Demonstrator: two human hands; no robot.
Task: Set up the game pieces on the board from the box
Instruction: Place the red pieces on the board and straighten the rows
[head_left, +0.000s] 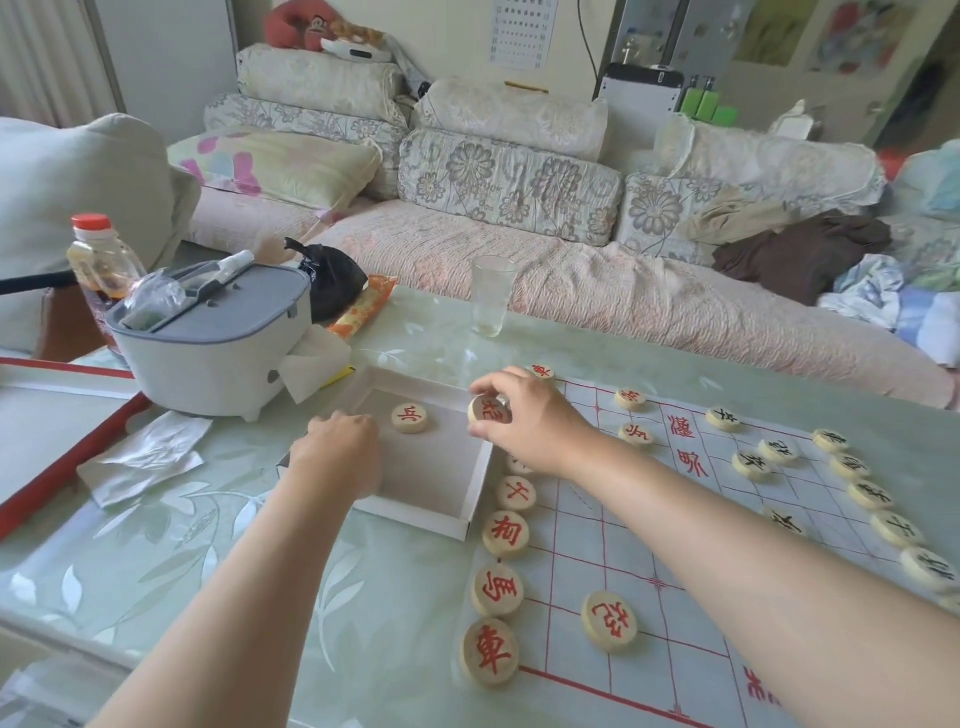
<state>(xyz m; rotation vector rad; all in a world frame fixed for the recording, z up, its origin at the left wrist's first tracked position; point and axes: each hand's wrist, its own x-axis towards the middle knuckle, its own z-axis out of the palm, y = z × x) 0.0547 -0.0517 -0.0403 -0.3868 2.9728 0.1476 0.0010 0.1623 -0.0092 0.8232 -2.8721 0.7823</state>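
Observation:
A shallow white box lies on the table left of the paper board. One red-lettered wooden piece lies inside the box. My right hand pinches another red-lettered piece over the box's right rim. My left hand rests on the box's left edge, fingers curled; its grip is hidden. Red pieces line the board's near-left edge, with one further in. Black-lettered pieces stand along the right side.
A grey-lidded white container and a red-capped bottle stand at the left, with crumpled tissues in front. A clear glass stands behind the box. A sofa with cushions lies beyond the table.

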